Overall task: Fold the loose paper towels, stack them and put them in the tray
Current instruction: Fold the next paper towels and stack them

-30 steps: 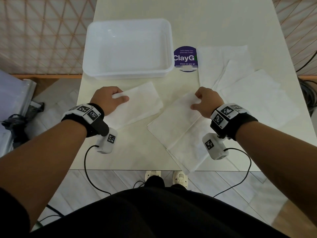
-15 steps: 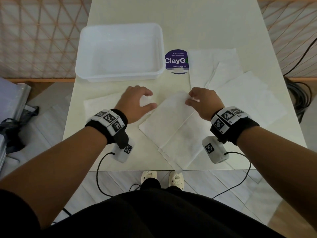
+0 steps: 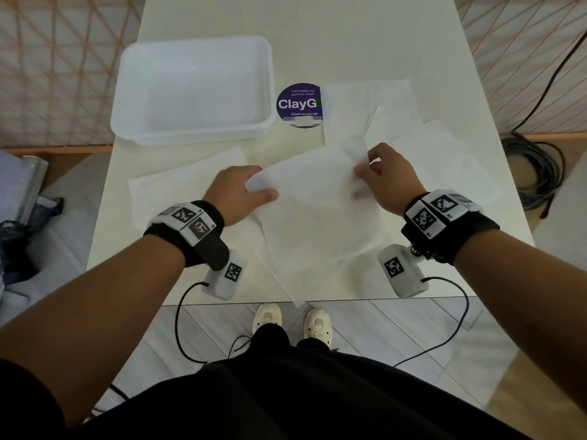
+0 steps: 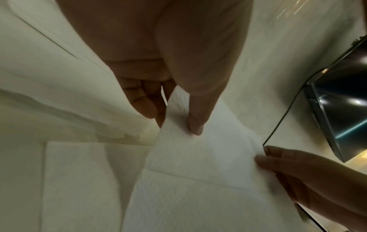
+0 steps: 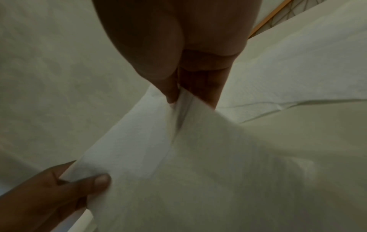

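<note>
Black wristbands point(image 3: 203, 246) (white coded tags), cabled wrist cameras point(image 3: 401, 269), black clothing point(image 3: 286, 392)

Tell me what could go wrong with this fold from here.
1. The left hand and right hand each pinch only a far corner of the lifted towel; a slipped grip could skew the fold.
2. Its near edge overhangs the table edge, so it might slide off.
3. Pulling it could drag the loose towels underneath.
</note>
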`<state>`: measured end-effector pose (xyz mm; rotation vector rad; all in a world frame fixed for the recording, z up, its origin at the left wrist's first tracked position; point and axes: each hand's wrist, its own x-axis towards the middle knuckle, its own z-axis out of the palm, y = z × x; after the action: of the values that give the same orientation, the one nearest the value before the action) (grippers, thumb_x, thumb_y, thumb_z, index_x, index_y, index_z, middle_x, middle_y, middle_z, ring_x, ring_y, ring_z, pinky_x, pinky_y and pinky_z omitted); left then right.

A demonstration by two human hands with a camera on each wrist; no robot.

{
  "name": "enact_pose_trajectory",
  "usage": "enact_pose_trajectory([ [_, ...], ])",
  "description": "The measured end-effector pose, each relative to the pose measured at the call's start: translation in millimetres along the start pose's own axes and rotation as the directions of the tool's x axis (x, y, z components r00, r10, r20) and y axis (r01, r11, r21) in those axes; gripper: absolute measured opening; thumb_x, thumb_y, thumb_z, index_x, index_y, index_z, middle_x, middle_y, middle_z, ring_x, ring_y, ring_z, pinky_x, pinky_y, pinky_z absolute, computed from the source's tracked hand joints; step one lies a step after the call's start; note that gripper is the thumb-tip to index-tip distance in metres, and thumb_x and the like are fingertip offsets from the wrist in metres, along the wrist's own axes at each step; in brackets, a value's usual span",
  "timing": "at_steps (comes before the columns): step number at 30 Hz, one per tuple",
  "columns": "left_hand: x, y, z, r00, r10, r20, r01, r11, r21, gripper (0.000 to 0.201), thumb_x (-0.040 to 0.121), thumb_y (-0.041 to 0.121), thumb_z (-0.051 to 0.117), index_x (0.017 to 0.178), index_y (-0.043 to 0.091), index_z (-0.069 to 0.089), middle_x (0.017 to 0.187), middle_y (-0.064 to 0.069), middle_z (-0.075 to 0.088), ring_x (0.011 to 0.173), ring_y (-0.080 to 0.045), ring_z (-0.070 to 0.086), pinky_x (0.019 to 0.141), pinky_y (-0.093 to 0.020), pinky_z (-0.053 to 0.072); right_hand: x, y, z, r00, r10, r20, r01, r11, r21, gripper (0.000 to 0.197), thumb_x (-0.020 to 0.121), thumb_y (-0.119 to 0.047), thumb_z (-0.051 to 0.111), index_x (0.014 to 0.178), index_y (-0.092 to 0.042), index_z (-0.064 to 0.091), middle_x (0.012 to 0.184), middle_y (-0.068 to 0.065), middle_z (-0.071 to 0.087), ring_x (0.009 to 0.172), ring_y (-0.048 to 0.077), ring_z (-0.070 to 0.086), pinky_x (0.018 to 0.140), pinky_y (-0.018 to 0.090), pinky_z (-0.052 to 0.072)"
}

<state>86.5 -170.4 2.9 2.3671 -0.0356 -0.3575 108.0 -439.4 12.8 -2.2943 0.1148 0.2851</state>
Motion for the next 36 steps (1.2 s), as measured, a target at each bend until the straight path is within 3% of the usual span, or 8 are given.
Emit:
enact_pose_trajectory([
  [3,2,-5,-4,0.997,-0.052,-0.055,0.051,0.999,-0.012,0.033,0.082,0.042,0.07,0.104,0.016,0.07,0.096,-0.003,0.072,0.088,-0.022,0.064,0.085,-0.037,0.05,0,10,7,0.996,0.017,0.084,-0.013,0.999,-0.045,0.013,0.09,-0.024,0.057,0.091,-0.013,0.05,0.086,0.01,0.066,0.073,0.026,0.058,0.068,0.034,0.048],
  [7,4,-9,-1,0.989,-0.115,-0.095,0.119,0.992,0.039,0.065,0.074,0.063,0.062,0.101,0.004,0.067,0.094,-0.014,0.069,0.089,-0.03,0.062,0.085,-0.045,0.048,1,17,13,0.997,-0.006,0.079,0.015,0.994,-0.109,0.013,0.086,-0.025,0.064,0.086,-0.017,0.054,0.092,-0.003,0.059,0.082,0.018,0.054,0.071,0.027,0.038],
  [11,1,-10,6,0.979,-0.121,-0.164,0.133,0.989,0.062,0.041,0.085,0.044,0.066,0.108,0.01,0.064,0.095,0.0,0.058,0.085,-0.018,0.052,0.076,-0.025,0.036,-1,22,8,0.999,-0.031,0.026,0.033,0.995,-0.093,0.009,0.083,-0.018,0.067,0.085,-0.011,0.062,0.082,-0.004,0.06,0.07,0.013,0.053,0.068,0.024,0.037],
  [14,-7,-14,9,0.986,-0.056,-0.156,0.062,0.998,0.032,0.02,0.086,0.037,0.069,0.099,0.022,0.069,0.094,0.004,0.057,0.08,-0.015,0.05,0.07,-0.02,0.035,-4,25,5,0.996,-0.004,0.092,0.002,1.0,0.021,0.004,0.083,-0.01,0.066,0.084,-0.009,0.063,0.075,-0.003,0.065,0.052,0.002,0.06,0.058,0.022,0.049],
  [17,-18,-20,11,0.994,0.015,-0.107,-0.015,1.0,0.001,0.012,0.084,0.029,0.072,0.095,0.028,0.072,0.094,0.005,0.063,0.076,-0.015,0.054,0.071,-0.014,0.04,-11,27,3,0.991,-0.005,0.134,0.002,1.0,0.028,0.005,0.08,-0.008,0.068,0.085,-0.008,0.066,0.072,0.0,0.067,0.06,0.009,0.061,0.063,0.018,0.049],
  [21,-31,-31,17,0.991,0.13,-0.039,-0.127,0.989,0.073,0.015,0.081,0.021,0.071,0.096,0.023,0.076,0.1,0.002,0.068,0.087,-0.013,0.059,0.075,-0.001,0.035,-23,37,4,0.978,-0.045,0.201,0.064,0.994,-0.089,0.01,0.08,-0.012,0.071,0.089,-0.013,0.071,0.081,-0.001,0.067,0.069,0.002,0.057,0.062,0.009,0.038],
  [30,-45,-46,27,0.987,0.16,0.023,-0.161,0.962,0.218,0.04,0.076,-0.006,0.06,0.1,0.022,0.075,0.107,0.004,0.065,0.096,-0.012,0.036,0.088,-0.026,0.033,-40,46,11,0.936,-0.119,0.33,0.185,0.967,-0.177,0.02,0.076,-0.001,0.067,0.083,-0.02,0.073,0.098,0.001,0.067,0.084,0.017,0.058,0.086,0.035,0.049],
  [36,-49,-50,24,0.989,0.128,-0.071,-0.113,0.976,0.184,0.064,0.064,-0.017,0.034,0.103,0.017,0.071,0.116,-0.003,0.064,0.11,-0.03,0.047,0.097,-0.03,0.032,-43,38,13,0.941,-0.209,0.266,0.293,0.896,-0.333,0.041,0.088,0.009,0.041,0.101,-0.017,0.07,0.105,0.003,0.063,0.101,0.024,0.052,0.088,0.033,0.042],
])
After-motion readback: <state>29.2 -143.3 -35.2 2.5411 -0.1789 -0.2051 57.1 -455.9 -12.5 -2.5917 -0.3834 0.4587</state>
